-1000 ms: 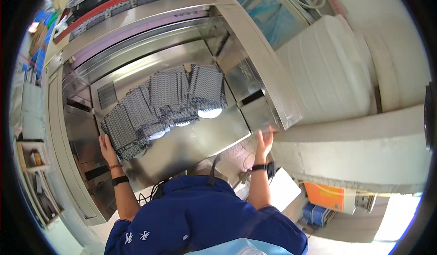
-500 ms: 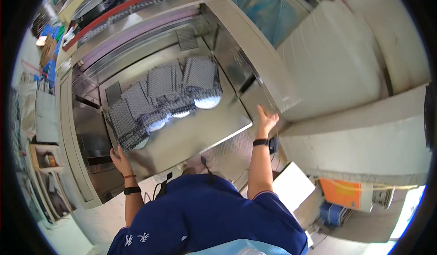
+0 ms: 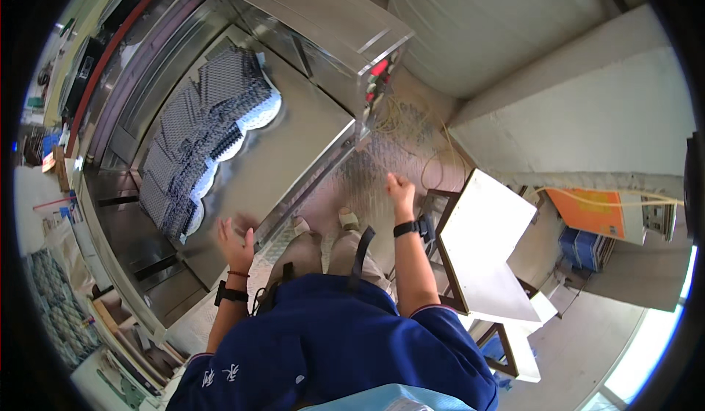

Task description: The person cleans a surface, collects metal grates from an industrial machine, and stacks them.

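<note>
My left hand (image 3: 235,244) is held over the near left part of a stainless steel machine's flat metal bed (image 3: 275,143), fingers spread and nothing in it. A row of overlapping grey-black textured sheets (image 3: 209,84) lies on the bed, with bright white rounded shapes along its near edge. My left hand is near the row's lower end, apart from it. To the right, in front of the machine, my right hand (image 3: 400,192) hangs in the air above the floor. Its fingers are curled in, and nothing shows in them.
Red and green buttons (image 3: 376,81) sit on the machine's right corner post. A white-topped piece of furniture (image 3: 488,227) stands close by my right arm. Yellowish cords (image 3: 440,147) trail over the wet-looking floor. Behind are an orange panel (image 3: 584,209) and a blue bin (image 3: 580,249).
My view has turned to the right. My right hand has left the machine's right corner, and its fingers have curled. My left hand has drawn away from the sheets' lower end.
</note>
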A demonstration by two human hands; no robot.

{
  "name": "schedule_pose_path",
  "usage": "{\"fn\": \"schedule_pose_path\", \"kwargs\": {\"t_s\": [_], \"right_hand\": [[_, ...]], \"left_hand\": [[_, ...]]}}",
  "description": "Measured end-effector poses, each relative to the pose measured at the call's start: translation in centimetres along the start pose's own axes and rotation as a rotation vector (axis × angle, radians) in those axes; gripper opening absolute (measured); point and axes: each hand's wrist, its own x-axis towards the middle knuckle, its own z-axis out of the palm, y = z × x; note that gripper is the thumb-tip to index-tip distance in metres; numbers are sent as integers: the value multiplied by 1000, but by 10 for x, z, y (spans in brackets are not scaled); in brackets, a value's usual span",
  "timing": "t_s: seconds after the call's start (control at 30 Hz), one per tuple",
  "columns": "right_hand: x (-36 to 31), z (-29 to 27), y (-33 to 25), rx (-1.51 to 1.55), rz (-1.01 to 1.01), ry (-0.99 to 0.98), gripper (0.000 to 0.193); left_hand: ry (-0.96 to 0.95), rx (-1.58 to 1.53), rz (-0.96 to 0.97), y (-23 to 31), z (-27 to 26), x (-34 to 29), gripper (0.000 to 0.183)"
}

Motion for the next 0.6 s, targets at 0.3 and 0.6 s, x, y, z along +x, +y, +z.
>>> {"fn": "schedule_pose_path", "kwargs": {"t_s": [0.3, 0.6], "right_hand": [[-139, -23, 123, 145, 320, 28, 23], [-296, 31, 254, -126, 388, -46, 29]], "left_hand": [[-314, 197, 194, -11, 4, -17, 73], [-373, 373, 453, -22, -2, -26, 78]]}}
